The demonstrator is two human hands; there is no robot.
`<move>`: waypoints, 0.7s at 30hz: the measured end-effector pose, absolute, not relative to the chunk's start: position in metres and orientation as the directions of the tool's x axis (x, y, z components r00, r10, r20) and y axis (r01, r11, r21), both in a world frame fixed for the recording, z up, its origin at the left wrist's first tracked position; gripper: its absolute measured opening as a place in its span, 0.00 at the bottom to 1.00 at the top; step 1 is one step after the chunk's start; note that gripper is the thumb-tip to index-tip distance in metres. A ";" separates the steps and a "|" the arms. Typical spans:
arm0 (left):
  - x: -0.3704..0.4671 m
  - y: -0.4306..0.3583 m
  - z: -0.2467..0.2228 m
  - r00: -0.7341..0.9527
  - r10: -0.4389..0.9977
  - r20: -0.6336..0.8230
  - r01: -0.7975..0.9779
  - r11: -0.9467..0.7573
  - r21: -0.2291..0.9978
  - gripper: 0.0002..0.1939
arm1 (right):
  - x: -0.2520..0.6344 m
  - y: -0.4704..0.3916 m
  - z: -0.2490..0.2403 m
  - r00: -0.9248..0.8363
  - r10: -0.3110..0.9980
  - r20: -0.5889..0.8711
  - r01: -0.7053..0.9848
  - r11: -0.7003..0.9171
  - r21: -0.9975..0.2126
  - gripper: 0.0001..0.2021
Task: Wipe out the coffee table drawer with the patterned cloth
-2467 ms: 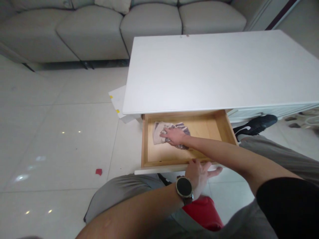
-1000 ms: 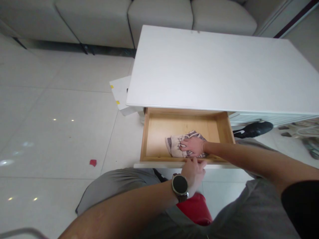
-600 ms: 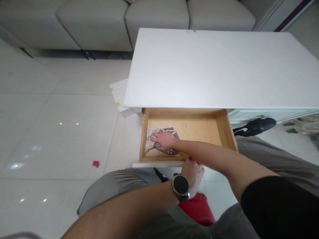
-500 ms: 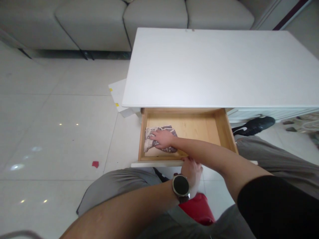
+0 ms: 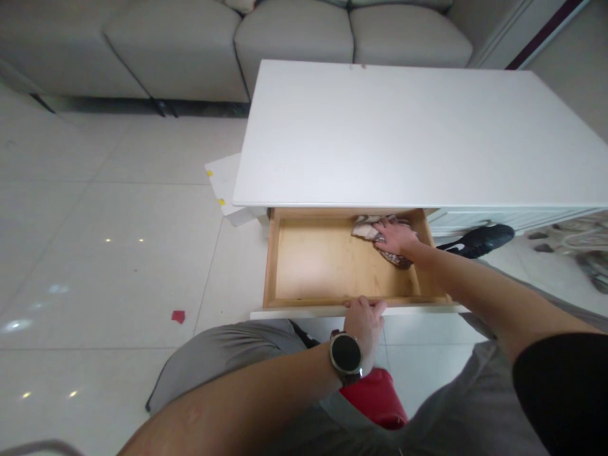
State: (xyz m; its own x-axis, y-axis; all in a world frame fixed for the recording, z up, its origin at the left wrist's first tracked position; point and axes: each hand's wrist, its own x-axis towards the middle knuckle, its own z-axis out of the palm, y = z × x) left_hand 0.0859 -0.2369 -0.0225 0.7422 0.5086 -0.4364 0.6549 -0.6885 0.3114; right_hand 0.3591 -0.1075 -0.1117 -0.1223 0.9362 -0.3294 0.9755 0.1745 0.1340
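Note:
A wooden drawer (image 5: 270, 266) stands pulled out from under a white low table (image 5: 403, 133). My right hand (image 5: 396, 236) presses a patterned cloth (image 5: 368, 227) flat against the drawer's bottom in the far right corner. My left hand (image 5: 365, 320), with a dark watch on the wrist, grips the drawer's white front edge near its middle. The rest of the drawer's inside shows only bare wood.
A grey sofa (image 5: 190, 44) runs along the back. White paper with yellow tabs (image 5: 221, 183) lies on the tiled floor by the table's left corner, and a small red scrap (image 5: 178, 316) further left. A black shoe (image 5: 479, 240) and a red object (image 5: 377, 399) are near my knees.
My right hand has slid the cloth from the drawer's near left part across to its far right corner. My left hand has stayed on the drawer front.

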 end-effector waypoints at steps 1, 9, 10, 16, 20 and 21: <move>0.085 -0.237 -0.023 0.756 0.497 -0.426 0.638 -0.706 0.307 0.14 | 0.366 -0.117 -0.112 -0.095 0.942 -0.322 0.976 0.151 0.155 0.31; 0.081 -0.236 -0.030 0.800 0.452 -0.394 0.582 -0.744 0.329 0.14 | 0.351 -0.162 -0.124 -0.340 0.887 -0.313 0.914 0.390 0.112 0.35; 0.081 -0.236 -0.031 0.802 0.451 -0.391 0.580 -0.745 0.330 0.14 | 0.349 -0.166 -0.124 -0.394 0.862 -0.317 0.892 0.442 0.092 0.35; 0.080 -0.237 -0.027 0.819 0.430 -0.379 0.546 -0.787 0.288 0.15 | 0.350 -0.173 -0.128 -0.629 0.696 -0.347 0.755 0.653 -0.060 0.37; 0.082 -0.240 -0.026 0.818 0.421 -0.391 0.528 -0.820 0.223 0.16 | 0.346 -0.152 -0.129 -0.544 0.761 -0.353 0.827 0.558 -0.070 0.35; 0.083 -0.241 -0.027 0.815 0.429 -0.390 0.533 -0.819 0.213 0.16 | 0.341 -0.144 -0.129 -0.481 0.807 -0.342 0.867 0.495 -0.051 0.35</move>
State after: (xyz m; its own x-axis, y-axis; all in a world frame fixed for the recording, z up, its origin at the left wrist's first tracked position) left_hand 0.0826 -0.2412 -0.0268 0.8146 0.4293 -0.3902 0.5333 -0.8187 0.2127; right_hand 0.3410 -0.1437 -0.1290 -0.4808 0.8074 -0.3420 0.8674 0.4950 -0.0506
